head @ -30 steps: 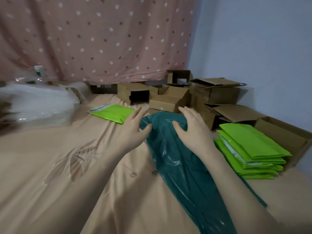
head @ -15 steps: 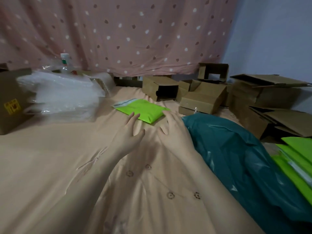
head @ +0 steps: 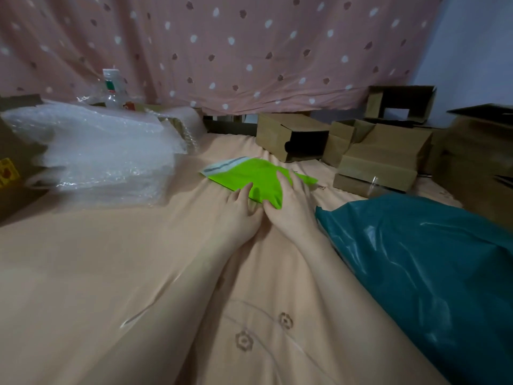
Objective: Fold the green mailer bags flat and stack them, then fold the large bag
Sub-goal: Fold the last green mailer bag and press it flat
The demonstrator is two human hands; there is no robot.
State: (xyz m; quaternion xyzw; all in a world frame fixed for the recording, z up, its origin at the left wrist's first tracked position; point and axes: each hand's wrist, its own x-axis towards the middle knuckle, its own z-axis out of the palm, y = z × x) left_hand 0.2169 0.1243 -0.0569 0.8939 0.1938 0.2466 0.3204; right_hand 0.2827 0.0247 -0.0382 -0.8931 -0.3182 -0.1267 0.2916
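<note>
Fingers (head: 283,180) of both hands lie spread and flat, gripping nothing, on the near edge of the mailer (head: 258,173) lying on the bed (head: 111,259); thin, limp, slippery film, probably best pinched at the near corners.

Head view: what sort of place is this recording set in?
Probably a bedroom used for home parcel packing: a peach bedsheet as the work surface, a dotted pink curtain behind, cardboard boxes and bubble wrap piled around.
</note>
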